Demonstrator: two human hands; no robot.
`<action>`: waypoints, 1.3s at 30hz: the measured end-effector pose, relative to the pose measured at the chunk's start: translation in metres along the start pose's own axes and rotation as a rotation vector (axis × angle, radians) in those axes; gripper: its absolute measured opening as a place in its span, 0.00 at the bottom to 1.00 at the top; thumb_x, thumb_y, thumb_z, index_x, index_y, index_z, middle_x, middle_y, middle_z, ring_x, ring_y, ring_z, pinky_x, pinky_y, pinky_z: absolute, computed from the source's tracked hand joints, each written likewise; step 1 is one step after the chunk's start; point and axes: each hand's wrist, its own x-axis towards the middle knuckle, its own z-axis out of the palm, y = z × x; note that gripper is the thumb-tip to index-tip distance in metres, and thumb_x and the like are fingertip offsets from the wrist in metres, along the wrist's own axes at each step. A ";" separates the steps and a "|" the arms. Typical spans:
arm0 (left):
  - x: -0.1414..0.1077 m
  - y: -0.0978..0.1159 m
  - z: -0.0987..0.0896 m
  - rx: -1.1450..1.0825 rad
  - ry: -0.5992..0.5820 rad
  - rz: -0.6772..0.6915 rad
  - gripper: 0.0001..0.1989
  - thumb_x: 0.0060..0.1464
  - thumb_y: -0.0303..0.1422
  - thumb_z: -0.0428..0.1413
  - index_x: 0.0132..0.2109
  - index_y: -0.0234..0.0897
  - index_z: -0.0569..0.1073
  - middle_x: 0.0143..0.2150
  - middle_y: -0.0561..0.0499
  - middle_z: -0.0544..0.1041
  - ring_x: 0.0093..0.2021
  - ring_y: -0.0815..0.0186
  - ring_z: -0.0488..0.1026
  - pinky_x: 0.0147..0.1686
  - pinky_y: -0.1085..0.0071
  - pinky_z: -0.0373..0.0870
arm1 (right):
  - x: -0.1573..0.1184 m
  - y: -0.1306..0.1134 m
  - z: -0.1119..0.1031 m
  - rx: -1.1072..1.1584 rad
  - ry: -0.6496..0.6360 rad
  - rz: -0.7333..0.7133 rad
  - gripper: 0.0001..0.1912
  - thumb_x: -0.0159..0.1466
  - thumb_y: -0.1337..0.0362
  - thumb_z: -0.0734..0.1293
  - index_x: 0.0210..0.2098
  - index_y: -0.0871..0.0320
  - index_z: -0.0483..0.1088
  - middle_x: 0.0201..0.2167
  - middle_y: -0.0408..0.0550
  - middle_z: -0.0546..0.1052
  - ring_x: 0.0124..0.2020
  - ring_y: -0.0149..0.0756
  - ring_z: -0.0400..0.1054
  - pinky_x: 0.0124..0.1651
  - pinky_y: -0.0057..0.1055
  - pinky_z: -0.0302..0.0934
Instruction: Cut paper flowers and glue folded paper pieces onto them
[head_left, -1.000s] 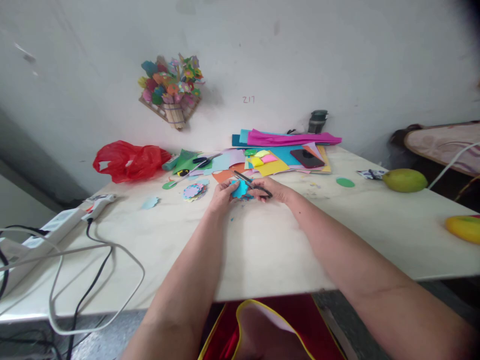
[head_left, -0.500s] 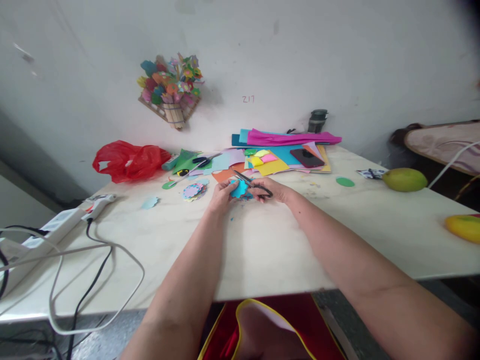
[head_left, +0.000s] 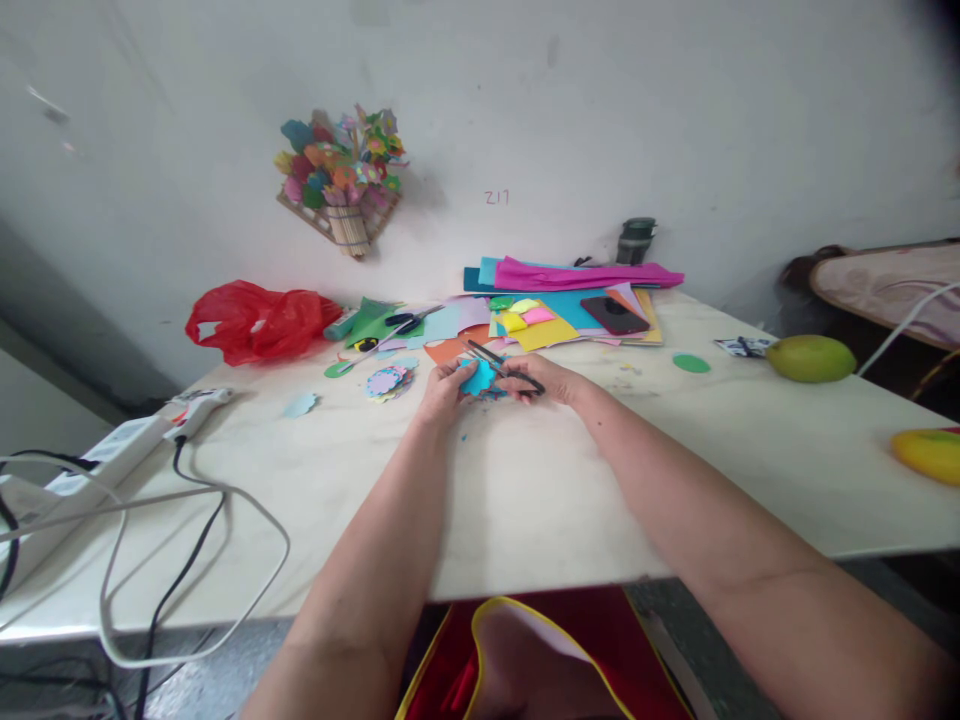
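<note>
Taking the blue scalloped paper [head_left: 477,377] as the centre of the clock, with twelve toward the wall [head_left: 570,120], the left hand [head_left: 444,388] is pinching that paper from the nine o'clock side, its thumb lying over the face. The right hand [head_left: 547,378] is closing its fingers around the handles of the scissors [head_left: 487,354] at three o'clock, and the blades are pointing toward ten o'clock, passing close by the paper's upper edge; whether they are touching it is too small to tell. Both hands are working above the pale table [head_left: 525,500], where small blue scraps [head_left: 463,438] are lying at about seven o'clock. A stack of scalloped pieces [head_left: 385,382] is sitting at nine o'clock, with a pale blue piece [head_left: 301,405] lying farther out in the same direction. A dark-handled second pair of scissors [head_left: 403,322] is resting between ten and eleven, and a red plastic bag [head_left: 262,322] is slumping at ten, farther away. Orange paper [head_left: 448,350] is lying at eleven, while coloured sheets [head_left: 555,330] are spreading between twelve and two, bearing a phone [head_left: 615,315] at two. A green oval [head_left: 691,363] is lying flat at three, and a greenish-yellow fruit [head_left: 810,358] is resting beyond it. A white power strip [head_left: 97,465] is lying between eight and nine, near looping cables [head_left: 281,560].
</note>
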 end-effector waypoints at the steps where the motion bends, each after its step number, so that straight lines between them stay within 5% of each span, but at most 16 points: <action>1: 0.000 0.000 0.000 -0.002 0.004 0.002 0.16 0.35 0.38 0.67 0.27 0.32 0.72 0.21 0.54 0.72 0.20 0.73 0.66 0.22 0.76 0.65 | 0.000 0.000 0.000 0.000 0.003 0.004 0.11 0.54 0.61 0.70 0.27 0.61 0.66 0.13 0.38 0.67 0.12 0.22 0.57 0.14 0.20 0.51; 27: 0.004 -0.006 -0.007 0.015 0.000 0.011 0.14 0.38 0.37 0.66 0.30 0.32 0.73 0.22 0.54 0.73 0.20 0.73 0.68 0.21 0.77 0.65 | 0.001 0.003 -0.002 0.015 0.001 0.002 0.13 0.51 0.60 0.72 0.28 0.62 0.67 0.12 0.36 0.65 0.11 0.22 0.55 0.13 0.20 0.50; 39: 0.002 -0.004 -0.006 0.072 -0.074 -0.017 0.15 0.39 0.38 0.66 0.30 0.30 0.75 0.23 0.52 0.74 0.21 0.73 0.69 0.25 0.75 0.67 | 0.005 0.004 0.002 0.181 0.207 -0.099 0.18 0.48 0.61 0.72 0.37 0.62 0.68 0.18 0.39 0.70 0.17 0.27 0.63 0.15 0.21 0.48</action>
